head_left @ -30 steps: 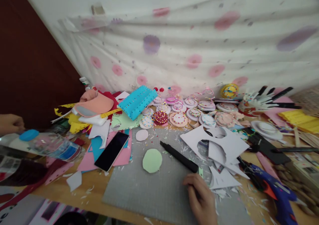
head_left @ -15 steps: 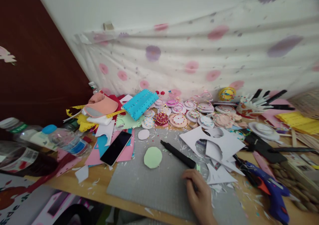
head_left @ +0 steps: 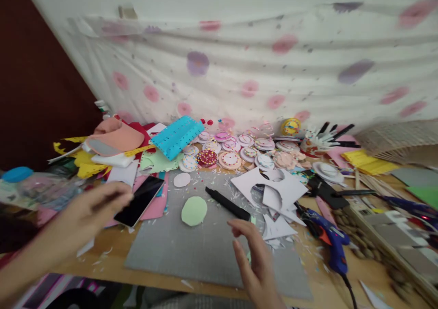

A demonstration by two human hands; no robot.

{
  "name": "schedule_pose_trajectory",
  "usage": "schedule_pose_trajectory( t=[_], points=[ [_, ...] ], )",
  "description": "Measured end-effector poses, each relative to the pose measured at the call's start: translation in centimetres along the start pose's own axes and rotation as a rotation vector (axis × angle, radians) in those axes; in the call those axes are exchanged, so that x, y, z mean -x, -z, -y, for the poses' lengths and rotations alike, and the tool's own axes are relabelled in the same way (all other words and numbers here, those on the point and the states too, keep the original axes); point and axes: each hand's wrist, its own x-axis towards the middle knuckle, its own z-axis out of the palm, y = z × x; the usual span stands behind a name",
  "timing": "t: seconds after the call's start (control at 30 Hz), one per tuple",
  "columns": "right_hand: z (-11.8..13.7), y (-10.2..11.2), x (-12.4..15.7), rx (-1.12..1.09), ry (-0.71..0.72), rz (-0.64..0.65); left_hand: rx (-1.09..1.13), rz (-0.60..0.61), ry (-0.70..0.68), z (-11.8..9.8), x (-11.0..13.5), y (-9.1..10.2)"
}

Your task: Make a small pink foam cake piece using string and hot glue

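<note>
My left hand (head_left: 97, 208) is raised at the left, blurred, its fingers loosely bent beside a black phone (head_left: 142, 201). It covers the phone's left edge, and I see nothing in it. Over the grey cutting mat (head_left: 164, 249), my right hand (head_left: 255, 256) is open, thumb and forefinger apart, just below the lower end of a black cutter knife or marker (head_left: 228, 204). A pale green paper disc (head_left: 194, 211) lies on the mat, with a smaller white disc (head_left: 181, 180) behind it.
White card with round holes (head_left: 246, 185) lies right of the mat's middle, among paper scraps. Further right is a blue glue gun (head_left: 331, 245). Several small decorated paper hats (head_left: 230, 159) line the back, near a cup of pens (head_left: 313, 147). Clear bottles (head_left: 44, 185) lie left.
My left hand has come into view from the left. My right hand has moved off its resting spot and spread its fingers. The view has shifted rightward.
</note>
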Motion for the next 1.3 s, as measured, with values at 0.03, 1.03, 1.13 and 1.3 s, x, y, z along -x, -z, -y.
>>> schedule_pose_trajectory(
  t=[0.03, 1.03, 1.13, 1.3],
  points=[
    [0.1, -0.1, -0.5, -0.097, -0.084, 0.006, -0.012, 0.127, 0.019, 0.8, -0.4, -2.3],
    [0.0, -1.6, -2.9, -0.005, -0.34, 0.413, 0.603, 0.532, 0.233, 2.2, -1.3, -17.0],
    [-0.9, 1.9, -0.4, 0.357, -0.157, 0.367, 0.791, 0.29, 0.347, 2.8, -2.1, -15.1],
    [-4.2, 5.9, 3.0, 0.532, -0.135, 0.452, 0.781, 0.087, 0.461, 3.7, -3.0, -11.4]
  ],
)
